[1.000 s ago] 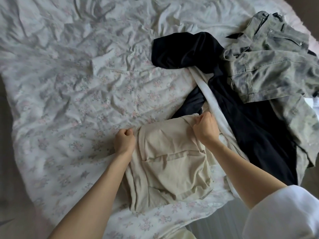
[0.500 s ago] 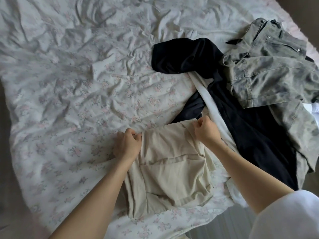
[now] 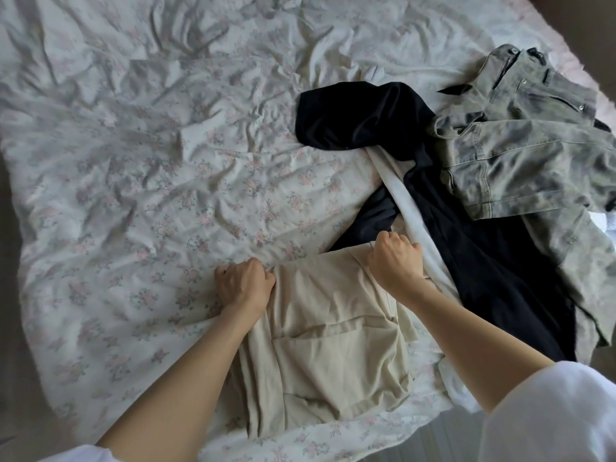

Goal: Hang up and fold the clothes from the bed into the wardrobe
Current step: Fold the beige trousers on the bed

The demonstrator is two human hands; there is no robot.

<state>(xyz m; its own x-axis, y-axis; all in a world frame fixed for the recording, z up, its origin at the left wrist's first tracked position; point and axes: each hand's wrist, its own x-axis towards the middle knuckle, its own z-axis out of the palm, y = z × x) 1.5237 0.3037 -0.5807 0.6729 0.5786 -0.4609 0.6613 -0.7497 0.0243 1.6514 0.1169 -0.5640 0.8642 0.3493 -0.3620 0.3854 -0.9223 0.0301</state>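
- A bed covered by a crumpled white sheet with a faint pink floral print (image 3: 140, 181) fills nearly the whole view.
- A long black garment of soft fabric (image 3: 483, 268) lies spread on the right part of the sheet, one bunched end toward the middle of the bed.
- A faded grey-green denim garment with seams and a metal button (image 3: 520, 155) lies over the black garment's far right side, reaching the bed's right edge.
- A folded beige garment of smooth cloth (image 3: 333, 355) lies at the near edge of the bed, between the two forearms, its right side touching the black garment.
- A narrow white strip of cloth (image 3: 410, 208) runs diagonally across the black garment, down past the right wrist.
- The left hand (image 3: 243, 285) has its fingers curled, gripping the beige garment's far left corner.
- The right hand (image 3: 396, 261) likewise is fisted on the far right corner of it.
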